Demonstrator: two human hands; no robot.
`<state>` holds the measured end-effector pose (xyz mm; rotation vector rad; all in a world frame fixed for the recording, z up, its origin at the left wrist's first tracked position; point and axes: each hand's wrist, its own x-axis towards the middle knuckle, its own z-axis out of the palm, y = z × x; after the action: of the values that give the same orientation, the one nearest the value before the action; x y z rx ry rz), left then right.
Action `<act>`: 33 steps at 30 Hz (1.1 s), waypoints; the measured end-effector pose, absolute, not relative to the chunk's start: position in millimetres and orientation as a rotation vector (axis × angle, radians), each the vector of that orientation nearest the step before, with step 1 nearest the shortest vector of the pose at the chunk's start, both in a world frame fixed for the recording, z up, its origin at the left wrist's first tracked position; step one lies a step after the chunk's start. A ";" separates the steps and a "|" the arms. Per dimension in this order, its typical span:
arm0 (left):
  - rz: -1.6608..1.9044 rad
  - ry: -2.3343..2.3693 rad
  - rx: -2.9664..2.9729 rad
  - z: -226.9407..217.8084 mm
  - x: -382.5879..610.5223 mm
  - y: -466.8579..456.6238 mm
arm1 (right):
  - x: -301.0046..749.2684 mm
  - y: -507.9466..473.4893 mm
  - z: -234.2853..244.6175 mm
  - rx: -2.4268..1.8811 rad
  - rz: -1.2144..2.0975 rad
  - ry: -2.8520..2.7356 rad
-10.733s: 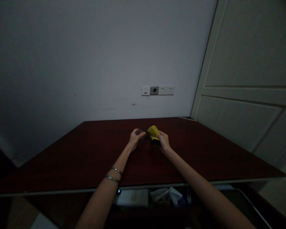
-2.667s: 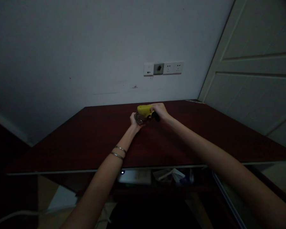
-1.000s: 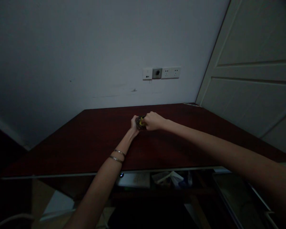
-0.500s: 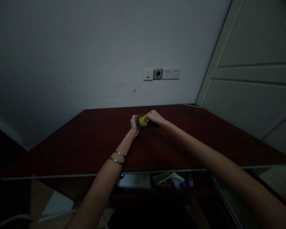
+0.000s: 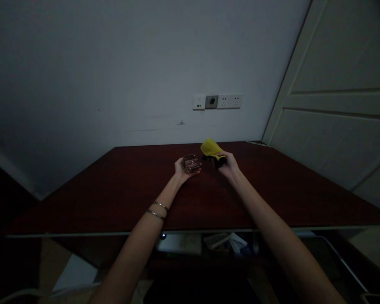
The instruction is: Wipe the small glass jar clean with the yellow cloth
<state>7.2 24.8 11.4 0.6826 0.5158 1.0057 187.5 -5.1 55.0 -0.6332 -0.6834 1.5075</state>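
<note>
My left hand (image 5: 181, 169) is closed around a clear glass (image 5: 191, 164), with the fingers wrapped under and round its far side. The glass is tilted so that its round mouth faces me. To its right, my right hand (image 5: 229, 165) grips a yellow cloth (image 5: 210, 147) with a dark side or dark lining bunched under the fingers. Cloth and glass are apart, with a small gap between them. Both hands are over the dark red-brown tabletop (image 5: 139, 185).
A pale wall with a row of sockets (image 5: 229, 101) and a switch stands behind the table. At the right is a white panelled door (image 5: 338, 139). Under the tabletop, a shelf holds a white box (image 5: 180, 243) and crumpled tissue or plastic (image 5: 237, 243).
My right hand has drawn the yellow cloth out of the glass and moved right with it. My left hand still holds the glass, now turned with its mouth more toward me.
</note>
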 end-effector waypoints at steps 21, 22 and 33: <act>0.716 0.586 0.742 6.7 15.8 17.6 | 169.6 -16.1 83.2 -0.695 0.227 -2.509; 0.730 0.606 0.730 7.6 16.5 16.6 | 169.2 -15.5 82.1 -0.662 0.193 -2.542; 0.970 0.655 0.576 11.7 24.3 10.8 | 178.9 -15.2 65.7 -0.751 -0.096 -2.592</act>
<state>24.3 10.8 11.7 0.5763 0.6548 0.9700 178.9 -15.2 65.7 -0.7507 -2.5920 -0.0961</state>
